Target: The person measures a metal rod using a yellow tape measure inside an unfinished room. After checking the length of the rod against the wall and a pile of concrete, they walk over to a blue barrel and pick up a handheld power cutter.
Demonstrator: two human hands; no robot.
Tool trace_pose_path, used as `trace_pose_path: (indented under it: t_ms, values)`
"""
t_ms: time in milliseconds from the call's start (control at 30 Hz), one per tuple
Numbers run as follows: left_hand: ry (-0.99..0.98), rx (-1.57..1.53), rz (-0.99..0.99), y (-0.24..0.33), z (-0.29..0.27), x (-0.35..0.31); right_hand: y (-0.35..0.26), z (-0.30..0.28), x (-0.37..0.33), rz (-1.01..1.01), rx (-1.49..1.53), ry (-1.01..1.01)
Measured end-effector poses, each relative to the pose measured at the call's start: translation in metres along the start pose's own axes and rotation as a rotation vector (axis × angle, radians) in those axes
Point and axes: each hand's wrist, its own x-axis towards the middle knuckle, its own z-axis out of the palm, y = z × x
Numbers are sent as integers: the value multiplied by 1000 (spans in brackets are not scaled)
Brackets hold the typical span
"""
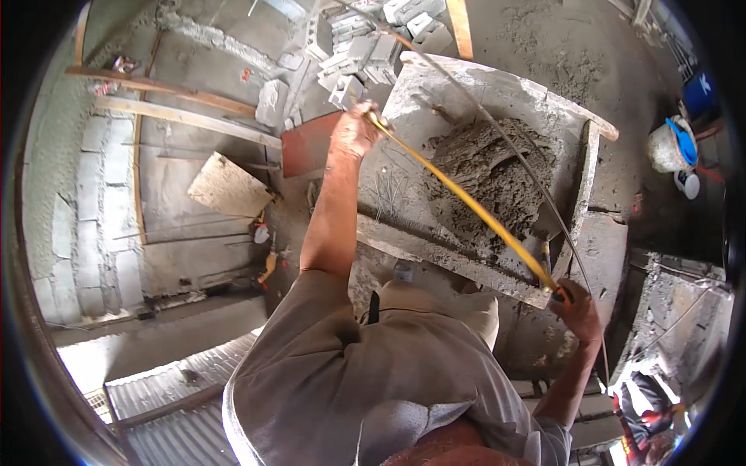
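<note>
A yellow tape measure blade [466,194] stretches slantwise in front of me, over a shallow mixing box [392,159] with a heap of wet grey mortar [497,175]. My left hand [357,132], arm reaching forward, is closed around the far end of the blade. Near the box's close right corner, my right hand [576,312] grips the tape's dark case [561,294], mostly covered by the fingers. A long thin rod [513,147] arcs across the view above the box and passes close by my right hand; whether the hand touches it I cannot tell.
Several grey concrete blocks [361,54] are piled beyond the box. Boards [186,116] and a pale square slab [229,185] lie to the left, beside a block wall [101,210]. At the right stand a pale bucket [670,147] with something blue in it and a blue container [702,95].
</note>
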Motion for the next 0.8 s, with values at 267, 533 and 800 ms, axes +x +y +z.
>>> trace_pose_path:
  t_ms: [267,533,800]
  values:
    - [176,-460,-144,-58,-134,-72,-108,140,2,95,-192,-371]
    - [157,-502,-222,-31,-229,-160,-204,263,12,114,-304,-537]
    - [199,-488,-177,-13,-284,-225,-285,332,67,-14,-423,-614]
